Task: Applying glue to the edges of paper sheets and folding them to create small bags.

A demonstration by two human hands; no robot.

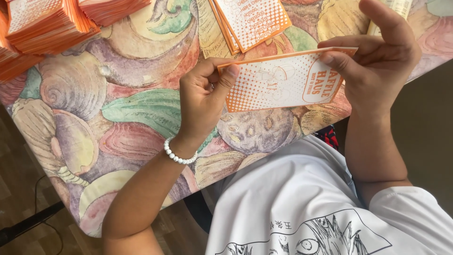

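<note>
The table (141, 108) in front of me wears a cloth printed with big seashells in purple, green and pink, and beyond its near edge there is wood floor. Between my hands, just above the cloth, I hold an orange and white paper sleeve (283, 82), flat, printed face towards me. Its long axis runs from one hand to the other, tilted a little so the right end sits higher. My left hand (200, 101) pinches the left end, thumb pressed over the top corner and the other fingers curled behind it. My right hand (377, 61) pinches the right end between thumb and forefinger, with the rest of the fingers loosely raised. Both hands are on it; neither is nearer. Farther up the table lies a small pile of the same sleeves (252, 21), and thick orange stacks (47, 28) sit at the far left corner. A white bead bracelet (179, 156) rings my left wrist.
</note>
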